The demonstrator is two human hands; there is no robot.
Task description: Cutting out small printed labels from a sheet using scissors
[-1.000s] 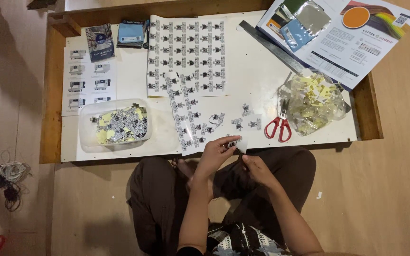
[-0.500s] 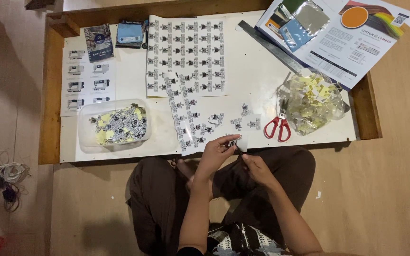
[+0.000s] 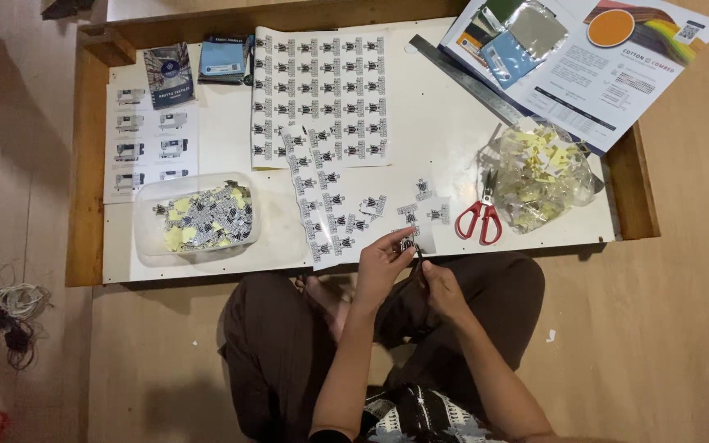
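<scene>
Small black-and-white printed sticker (image 3: 408,244), pinched at the bench's near edge.
Head view: the left hand (image 3: 381,269) has its fingers closed on the sticker; the right hand (image 3: 441,289) sits just beside it, whether open or closed I cannot tell. The sticker could curl and cling to a finger, or drop into the lap. Nearby lie loose cut stickers (image 3: 428,215), red-handled scissors (image 3: 481,220), a clear plastic tub of cut pieces (image 3: 197,220) toward the left, and a clear bag of yellow scraps (image 3: 539,174); nothing blocks the hands.
</scene>
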